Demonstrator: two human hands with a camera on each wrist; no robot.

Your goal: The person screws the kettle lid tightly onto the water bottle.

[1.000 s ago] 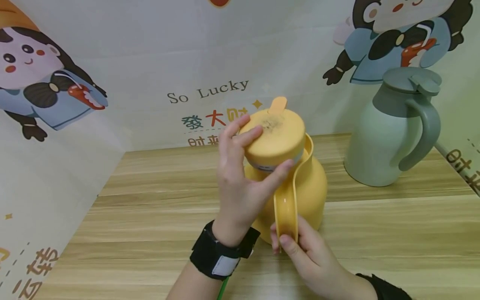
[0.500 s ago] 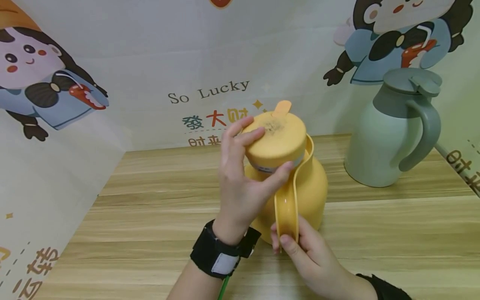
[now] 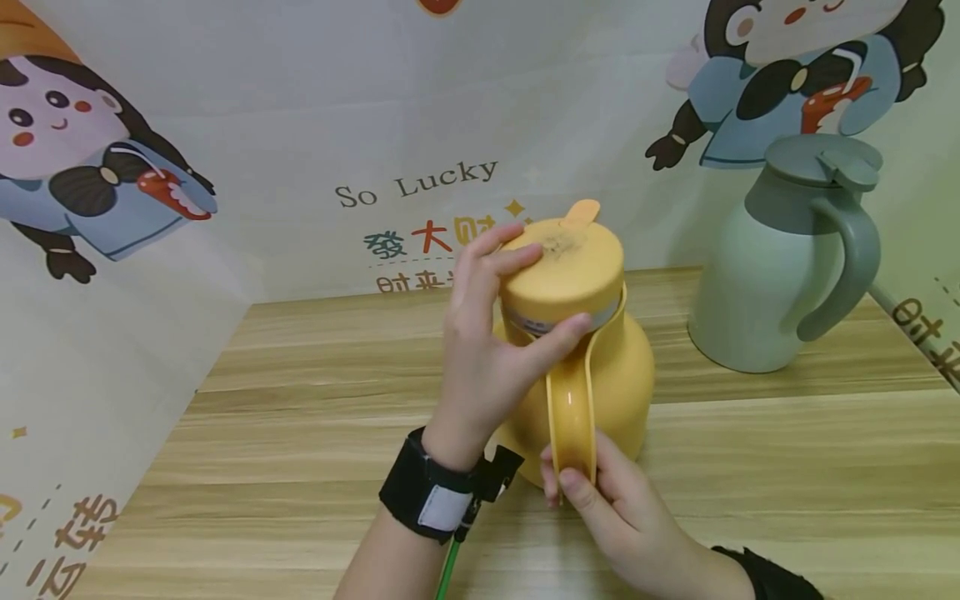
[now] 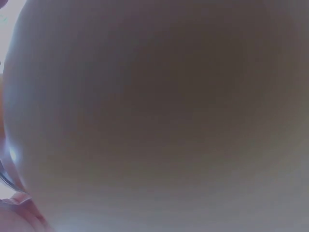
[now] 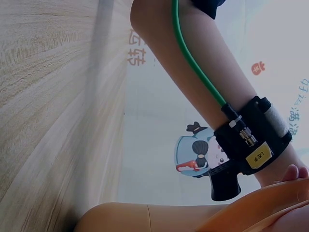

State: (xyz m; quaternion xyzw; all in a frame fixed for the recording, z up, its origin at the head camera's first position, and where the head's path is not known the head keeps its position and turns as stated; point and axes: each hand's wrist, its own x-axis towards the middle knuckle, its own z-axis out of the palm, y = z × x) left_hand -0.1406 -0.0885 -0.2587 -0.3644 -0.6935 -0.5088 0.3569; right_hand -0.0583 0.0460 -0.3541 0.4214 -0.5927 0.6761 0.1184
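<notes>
a person's right hand [image 3: 630, 517] curls its fingers round the handle [image 3: 572, 425] of a yellow jug [image 3: 628, 383] upright on the table [image 3: 300, 467]. just beyond, the left hand [image 3: 483, 358], a black strap [image 3: 427, 487] at its wrist, holds the lid [image 3: 566, 271] with fingers spread wide, fingertips over the left edge and thumb on the near side. the lid is at the jug's mouth, tab pointing away; how firmly it sits cannot be told. farther back, at right, a green jug [image 3: 753, 275] stands before a backdrop [image 3: 300, 125] printed with cartoon figures.
</notes>
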